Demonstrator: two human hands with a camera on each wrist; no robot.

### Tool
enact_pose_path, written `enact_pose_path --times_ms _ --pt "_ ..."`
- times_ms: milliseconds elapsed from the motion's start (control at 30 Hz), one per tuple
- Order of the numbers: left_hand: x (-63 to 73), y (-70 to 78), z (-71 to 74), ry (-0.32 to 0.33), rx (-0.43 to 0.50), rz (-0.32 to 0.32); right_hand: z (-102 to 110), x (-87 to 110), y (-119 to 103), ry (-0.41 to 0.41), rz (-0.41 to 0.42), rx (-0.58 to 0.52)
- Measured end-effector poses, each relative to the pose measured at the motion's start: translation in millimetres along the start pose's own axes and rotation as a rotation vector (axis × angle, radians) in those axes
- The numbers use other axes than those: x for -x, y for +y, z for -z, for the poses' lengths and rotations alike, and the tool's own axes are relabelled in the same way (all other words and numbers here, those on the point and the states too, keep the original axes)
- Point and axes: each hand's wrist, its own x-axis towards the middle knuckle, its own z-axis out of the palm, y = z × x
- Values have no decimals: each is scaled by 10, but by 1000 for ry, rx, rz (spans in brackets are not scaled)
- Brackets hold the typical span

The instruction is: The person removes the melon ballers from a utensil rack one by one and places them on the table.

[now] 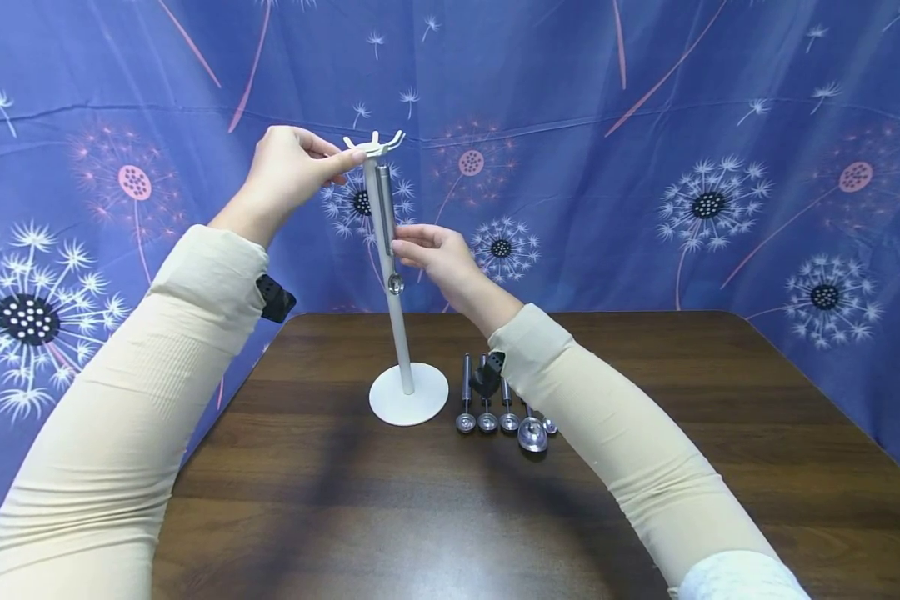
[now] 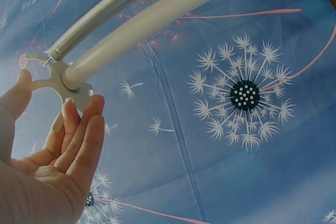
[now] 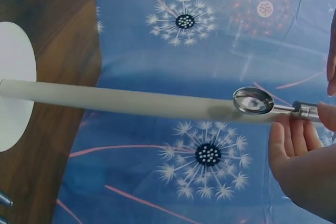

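Observation:
A white utensil stand with a ring of upturned hooks stands on the table. At its top, my left hand holds the hooked rim between thumb and fingers. My right hand grips a small metal scoop by the lower part of its handle, upright beside the pole. Its handle end is up at the hooks; whether it hangs on one I cannot tell. The scoop's shiny bowl points down, in front of the pole in the right wrist view.
Several metal scoops lie in a row right of the stand's round base, among them a larger oval scoop; my right sleeve partly covers them. The brown wooden table reaches back to a blue dandelion-print cloth.

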Motion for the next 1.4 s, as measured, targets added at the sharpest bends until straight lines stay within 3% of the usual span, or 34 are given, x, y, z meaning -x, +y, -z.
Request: enact_pose_path --times_ms 333,900,1400 --pt "6 16 15 13 22 21 -86 21 -86 40 53 -37" --pt "12 43 13 -43 251 100 -92 70 -164 33 57 -82" --pt "9 35 30 -35 142 85 80 124 -207 53 72 -58"
